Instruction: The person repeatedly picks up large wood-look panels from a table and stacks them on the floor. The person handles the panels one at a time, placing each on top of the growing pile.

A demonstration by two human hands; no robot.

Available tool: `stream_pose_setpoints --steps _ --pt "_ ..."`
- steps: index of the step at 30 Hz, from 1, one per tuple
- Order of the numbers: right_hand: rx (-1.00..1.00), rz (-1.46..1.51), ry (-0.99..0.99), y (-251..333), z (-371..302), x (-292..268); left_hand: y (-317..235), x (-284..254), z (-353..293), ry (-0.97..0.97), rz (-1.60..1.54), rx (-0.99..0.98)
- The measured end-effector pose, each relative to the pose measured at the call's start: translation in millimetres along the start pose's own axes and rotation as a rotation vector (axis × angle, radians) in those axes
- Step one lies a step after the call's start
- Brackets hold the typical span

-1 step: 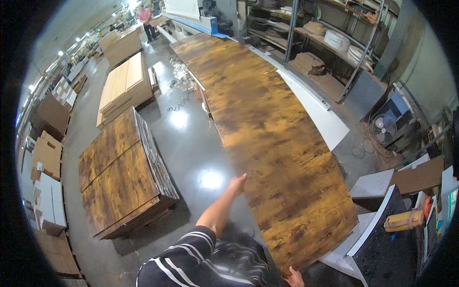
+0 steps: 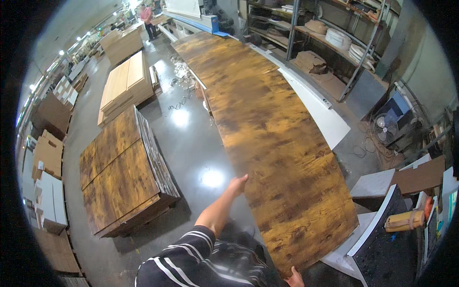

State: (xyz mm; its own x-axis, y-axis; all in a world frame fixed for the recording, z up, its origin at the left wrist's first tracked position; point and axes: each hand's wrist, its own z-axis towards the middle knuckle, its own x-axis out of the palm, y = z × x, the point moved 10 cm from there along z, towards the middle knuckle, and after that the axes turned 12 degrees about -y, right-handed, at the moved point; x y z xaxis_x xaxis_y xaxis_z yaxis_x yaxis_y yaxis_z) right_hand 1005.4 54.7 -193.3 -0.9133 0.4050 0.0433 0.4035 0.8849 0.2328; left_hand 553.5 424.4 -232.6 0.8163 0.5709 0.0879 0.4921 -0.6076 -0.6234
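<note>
A long brown wood-grain board (image 2: 287, 167) stretches from just in front of me to the far end of a work surface. My left hand (image 2: 237, 184) grips its left edge, the thumb at the top and the other fingers mostly hidden. At the near end, my right hand (image 2: 295, 277) holds the board's edge close to the corner, its fingers partly out of sight underneath. On the floor to my left stands a stack of similar wood-grain boards (image 2: 117, 184), two side by side on top.
Pale boards (image 2: 122, 79) are piled farther back. Metal shelving (image 2: 290, 31), a fan (image 2: 382, 123) and a white panel (image 2: 318, 112) are to the right. A black table (image 2: 387, 248) with a yellowish wooden block (image 2: 404, 220) stands near right. A person (image 2: 146, 21) is far off.
Almost nothing differs. The whole view has shifted very slightly, and both hands keep the same hold on the board.
</note>
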Motion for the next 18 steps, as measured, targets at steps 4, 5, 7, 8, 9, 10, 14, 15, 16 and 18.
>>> stream_pose_setpoints --steps 4,5,7,8,9,10,14,15,16,18 --pt "-0.05 0.349 -0.676 38 29 -89 26 19 -38 0.326 -0.028 -0.018" --pt "-0.106 0.282 -0.955 46 20 -116 34 12 -42 0.26 0.111 -0.022" --pt "-0.223 0.197 -1.278 65 -2 -142 49 9 -69 0.225 -0.009 -0.107" --pt "-0.35 0.256 -1.126 77 5 -137 51 8 -82 0.186 -0.028 -0.12" --pt "-0.412 0.282 -1.047 85 5 -133 47 11 -99 0.227 -0.102 -0.1" --pt "-0.441 0.287 -1.011 85 -3 -132 45 9 -118 0.246 -0.151 -0.069" --pt "-0.545 0.264 -0.953 104 -30 -119 17 3 -187 0.386 -0.078 0.105" --pt "-0.567 0.253 -0.946 110 -37 -114 1 1 -203 0.417 -0.087 0.247" --pt "-0.593 0.245 -0.933 117 -44 -108 -4 -7 -213 0.402 0.0 0.285" --pt "-0.632 0.226 -0.91 127 -58 -94 -13 -35 -227 0.34 0.189 0.341"
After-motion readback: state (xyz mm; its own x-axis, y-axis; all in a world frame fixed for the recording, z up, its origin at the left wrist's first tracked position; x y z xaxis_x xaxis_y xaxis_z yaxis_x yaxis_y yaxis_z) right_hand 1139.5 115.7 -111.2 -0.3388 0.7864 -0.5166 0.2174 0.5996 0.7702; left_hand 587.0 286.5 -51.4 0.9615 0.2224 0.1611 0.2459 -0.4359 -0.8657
